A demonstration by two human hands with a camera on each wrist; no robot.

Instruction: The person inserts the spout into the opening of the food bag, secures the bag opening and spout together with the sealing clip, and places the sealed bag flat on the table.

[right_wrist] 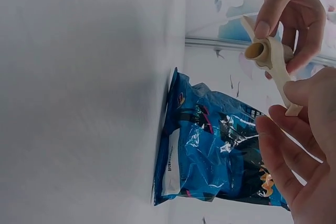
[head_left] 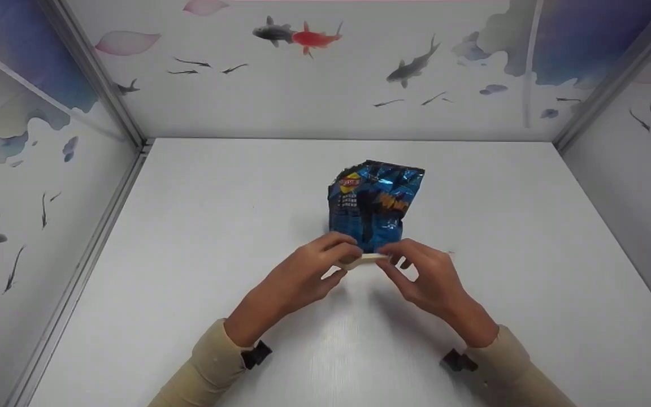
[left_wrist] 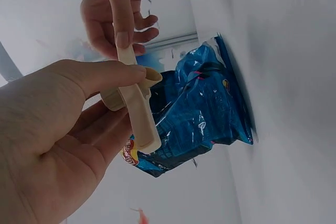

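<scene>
The left hand is curled with its thumb pressed over a narrow, cream-coloured, seemingly plastic clip, pinched beside its round, hollow spout; by the right hand one end is pinched between thumb and fingers. The clip is held above the tabletop, roughly midway between its left and right edges, just in front of an upright, shiny blue foil snack bag; whether the two are touching cannot be told. The clip can be judged light, stiff and smooth, best gripped by its flat ends. The bag can be expected to be slippery and easily crumpled.
</scene>
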